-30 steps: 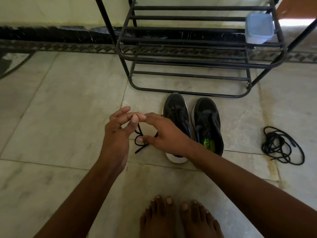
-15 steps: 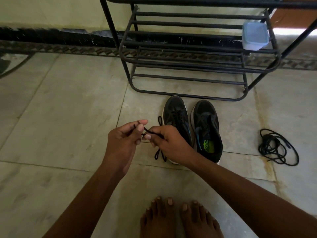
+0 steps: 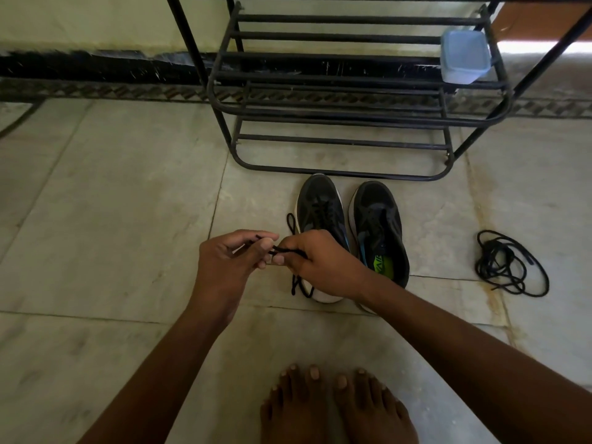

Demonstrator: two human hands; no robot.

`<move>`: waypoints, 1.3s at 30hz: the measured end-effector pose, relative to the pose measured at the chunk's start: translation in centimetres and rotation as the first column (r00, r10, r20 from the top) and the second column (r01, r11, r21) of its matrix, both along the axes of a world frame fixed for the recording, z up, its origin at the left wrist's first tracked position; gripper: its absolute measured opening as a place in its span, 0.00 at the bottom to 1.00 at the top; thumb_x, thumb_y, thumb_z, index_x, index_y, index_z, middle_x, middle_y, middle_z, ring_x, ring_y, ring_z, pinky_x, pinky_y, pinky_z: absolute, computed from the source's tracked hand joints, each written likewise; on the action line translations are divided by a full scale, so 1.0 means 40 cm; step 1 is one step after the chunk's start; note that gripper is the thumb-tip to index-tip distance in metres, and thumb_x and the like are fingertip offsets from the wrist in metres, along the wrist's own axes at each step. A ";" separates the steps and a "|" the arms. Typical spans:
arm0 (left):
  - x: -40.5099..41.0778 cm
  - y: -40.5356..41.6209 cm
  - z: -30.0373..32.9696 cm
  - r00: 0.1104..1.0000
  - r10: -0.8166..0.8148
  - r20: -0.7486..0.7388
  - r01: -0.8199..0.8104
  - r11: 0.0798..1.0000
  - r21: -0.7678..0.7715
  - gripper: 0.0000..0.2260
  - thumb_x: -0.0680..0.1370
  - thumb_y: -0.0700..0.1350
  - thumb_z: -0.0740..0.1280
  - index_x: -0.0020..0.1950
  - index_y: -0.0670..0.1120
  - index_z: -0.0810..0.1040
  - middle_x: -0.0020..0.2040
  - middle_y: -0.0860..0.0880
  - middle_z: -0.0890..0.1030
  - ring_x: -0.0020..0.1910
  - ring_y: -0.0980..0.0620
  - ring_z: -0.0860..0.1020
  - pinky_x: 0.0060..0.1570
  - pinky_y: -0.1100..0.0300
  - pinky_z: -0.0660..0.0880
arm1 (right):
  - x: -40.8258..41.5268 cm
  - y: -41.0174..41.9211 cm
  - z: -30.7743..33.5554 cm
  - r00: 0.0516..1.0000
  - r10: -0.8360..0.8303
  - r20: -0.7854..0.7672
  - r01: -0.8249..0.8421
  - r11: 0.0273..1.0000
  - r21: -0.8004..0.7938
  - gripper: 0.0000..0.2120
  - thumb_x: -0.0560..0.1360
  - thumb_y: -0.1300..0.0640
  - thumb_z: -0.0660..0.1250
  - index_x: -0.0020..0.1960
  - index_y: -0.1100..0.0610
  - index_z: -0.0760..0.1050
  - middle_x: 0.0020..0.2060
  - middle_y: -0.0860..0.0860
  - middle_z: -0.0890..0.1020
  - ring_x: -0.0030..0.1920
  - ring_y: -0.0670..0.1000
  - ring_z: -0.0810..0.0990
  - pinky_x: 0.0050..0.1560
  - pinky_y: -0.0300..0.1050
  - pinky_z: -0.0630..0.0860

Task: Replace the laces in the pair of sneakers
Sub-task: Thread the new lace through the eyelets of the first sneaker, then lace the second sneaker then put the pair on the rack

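My left hand (image 3: 227,264) pinches the tip of a black shoelace (image 3: 286,250) between thumb and forefinger. My right hand (image 3: 320,264) grips the same shoelace just beside the left, fingers curled around it. A short taut span of the lace runs between the two hands. Below my right hand, the lace hangs in a loop that reaches the floor (image 3: 112,219); another loop shows just beyond that hand.

The left sneaker (image 3: 320,206) lies directly behind and partly under my right hand, toe pointing away from me, white sole edge visible near my wrist. It carries black lacing across its upper. The right sneaker (image 3: 378,225) lies just beside it, farther to the right of my right hand, with a green insole visible at its opening.

A loose black lace bundle (image 3: 509,264) lies on the floor well to the right of my right hand. Beyond both hands stands a black metal shoe rack (image 3: 352,88), with a translucent blue lidded container (image 3: 465,56) on one shelf. My bare feet (image 3: 339,408) rest near me, below the hands.
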State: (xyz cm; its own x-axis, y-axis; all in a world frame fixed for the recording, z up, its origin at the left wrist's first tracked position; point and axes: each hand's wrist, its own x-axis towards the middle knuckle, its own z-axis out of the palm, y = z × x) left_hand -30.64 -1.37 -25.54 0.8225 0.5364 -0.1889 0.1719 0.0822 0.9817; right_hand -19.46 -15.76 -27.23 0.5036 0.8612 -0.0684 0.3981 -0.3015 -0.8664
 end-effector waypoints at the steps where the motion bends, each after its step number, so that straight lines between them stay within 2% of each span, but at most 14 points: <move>1: 0.000 -0.001 0.004 1.000 0.002 -0.006 -0.002 1.000 0.016 0.05 0.77 0.37 0.73 0.48 0.44 0.88 0.41 0.39 0.85 0.39 0.42 0.82 0.42 0.56 0.78 | 0.000 -0.002 0.000 1.000 0.000 -0.003 0.000 1.000 0.001 0.14 0.82 0.58 0.66 0.39 0.63 0.77 0.28 0.53 0.76 0.28 0.46 0.71 0.33 0.42 0.69; 5: 0.000 -0.001 0.017 1.000 -0.010 0.003 0.009 0.998 0.067 0.05 0.77 0.35 0.73 0.51 0.40 0.86 0.40 0.41 0.86 0.41 0.41 0.85 0.44 0.56 0.81 | -0.006 -0.007 0.001 0.996 -0.047 -0.077 0.052 0.996 0.074 0.09 0.80 0.55 0.69 0.45 0.59 0.81 0.32 0.53 0.79 0.31 0.47 0.75 0.34 0.46 0.72; 11: 0.006 -0.005 0.027 0.999 0.022 0.024 -0.024 0.996 0.088 0.06 0.77 0.36 0.73 0.52 0.42 0.86 0.41 0.42 0.86 0.42 0.42 0.85 0.45 0.55 0.82 | -0.026 -0.031 0.014 0.956 -0.204 -0.209 0.243 0.953 0.182 0.08 0.81 0.57 0.67 0.46 0.59 0.82 0.30 0.47 0.79 0.31 0.43 0.77 0.37 0.36 0.72; 14: 0.013 -0.017 0.021 1.000 0.020 0.020 -0.021 0.999 0.048 0.07 0.82 0.43 0.68 0.57 0.43 0.83 0.47 0.43 0.87 0.48 0.44 0.86 0.48 0.53 0.81 | -0.028 -0.044 0.039 0.925 -0.243 -0.292 0.312 0.924 0.220 0.10 0.82 0.60 0.66 0.46 0.63 0.81 0.30 0.53 0.80 0.28 0.43 0.74 0.34 0.36 0.71; 16: 0.023 -0.036 0.011 0.999 -0.048 0.003 0.048 0.999 -0.020 0.12 0.84 0.47 0.62 0.61 0.43 0.80 0.53 0.44 0.86 0.53 0.45 0.85 0.49 0.53 0.80 | -0.027 -0.056 0.061 0.890 -0.276 -0.363 0.378 0.891 0.250 0.11 0.82 0.61 0.65 0.46 0.66 0.81 0.31 0.59 0.79 0.27 0.48 0.73 0.31 0.43 0.71; 19: 0.037 -0.089 0.006 0.981 -0.190 -0.048 0.191 0.981 0.028 0.14 0.86 0.47 0.57 0.59 0.44 0.81 0.52 0.47 0.87 0.52 0.52 0.85 0.49 0.57 0.78 | -0.019 -0.078 0.094 0.847 -0.316 -0.427 0.461 0.837 0.296 0.10 0.83 0.63 0.64 0.47 0.68 0.80 0.31 0.61 0.80 0.26 0.53 0.73 0.31 0.46 0.73; 21: 0.041 -0.120 0.013 0.947 -0.313 -0.066 0.319 0.942 0.107 0.16 0.87 0.45 0.56 0.55 0.43 0.83 0.46 0.49 0.87 0.47 0.56 0.85 0.47 0.65 0.77 | -0.005 -0.095 0.109 0.830 -0.346 -0.438 0.501 0.807 0.312 0.10 0.83 0.62 0.64 0.48 0.68 0.80 0.31 0.58 0.80 0.26 0.52 0.73 0.31 0.48 0.74; 25: 0.039 -0.134 0.010 0.802 -0.588 -0.109 0.597 0.794 0.109 0.12 0.84 0.47 0.64 0.51 0.42 0.84 0.39 0.44 0.86 0.40 0.45 0.84 0.45 0.55 0.79 | 0.034 -0.146 0.130 0.812 -0.412 -0.414 0.553 0.772 0.315 0.10 0.83 0.62 0.64 0.49 0.67 0.81 0.33 0.58 0.80 0.28 0.53 0.73 0.31 0.44 0.73; 28: 0.032 -0.135 0.024 0.712 -0.667 -0.217 0.700 0.699 0.147 0.06 0.83 0.46 0.68 0.55 0.47 0.83 0.41 0.50 0.87 0.44 0.52 0.85 0.45 0.64 0.77 | 0.065 -0.193 0.143 0.783 -0.465 -0.413 0.598 0.744 0.298 0.09 0.82 0.62 0.64 0.48 0.66 0.81 0.33 0.58 0.80 0.28 0.53 0.73 0.30 0.43 0.72; 30: 0.031 -0.140 0.044 0.603 -0.736 -0.307 0.795 0.587 0.155 0.06 0.82 0.45 0.68 0.57 0.48 0.82 0.42 0.53 0.87 0.44 0.57 0.85 0.44 0.65 0.78 | 0.086 -0.224 0.147 0.766 -0.496 -0.408 0.625 0.725 0.291 0.09 0.82 0.62 0.64 0.49 0.66 0.81 0.33 0.57 0.80 0.28 0.52 0.73 0.30 0.44 0.72; 32: 0.033 -0.150 0.056 0.508 -0.756 -0.412 0.858 0.484 0.171 0.06 0.83 0.46 0.67 0.55 0.48 0.83 0.41 0.55 0.87 0.42 0.58 0.85 0.41 0.64 0.78 | 0.108 -0.257 0.150 0.748 -0.520 -0.411 0.649 0.704 0.290 0.10 0.83 0.61 0.64 0.50 0.66 0.81 0.33 0.56 0.80 0.29 0.51 0.73 0.31 0.43 0.72; 34: 0.037 -0.160 0.064 0.479 -0.736 -0.478 0.877 0.421 0.231 0.07 0.83 0.46 0.67 0.52 0.46 0.83 0.41 0.56 0.87 0.41 0.60 0.84 0.41 0.69 0.75 | 0.131 -0.282 0.154 0.738 -0.538 -0.408 0.664 0.687 0.296 0.10 0.83 0.61 0.64 0.50 0.66 0.81 0.33 0.56 0.80 0.29 0.50 0.73 0.32 0.43 0.73; 36: 0.046 -0.178 0.069 0.465 -0.748 -0.474 0.885 0.400 0.236 0.08 0.83 0.46 0.67 0.51 0.44 0.83 0.42 0.56 0.87 0.41 0.60 0.84 0.41 0.69 0.75 | 0.148 -0.301 0.156 0.732 -0.554 -0.397 0.673 0.679 0.295 0.10 0.83 0.61 0.64 0.51 0.66 0.81 0.34 0.56 0.80 0.30 0.50 0.74 0.33 0.42 0.73; 39: 0.058 -0.219 0.059 0.488 -0.760 -0.428 0.872 0.445 0.205 0.06 0.83 0.45 0.68 0.52 0.47 0.84 0.46 0.57 0.87 0.44 0.58 0.84 0.46 0.62 0.80 | 0.157 -0.322 0.153 0.723 -0.557 -0.409 0.680 0.679 0.278 0.10 0.83 0.61 0.64 0.51 0.65 0.81 0.34 0.56 0.81 0.30 0.51 0.75 0.33 0.44 0.74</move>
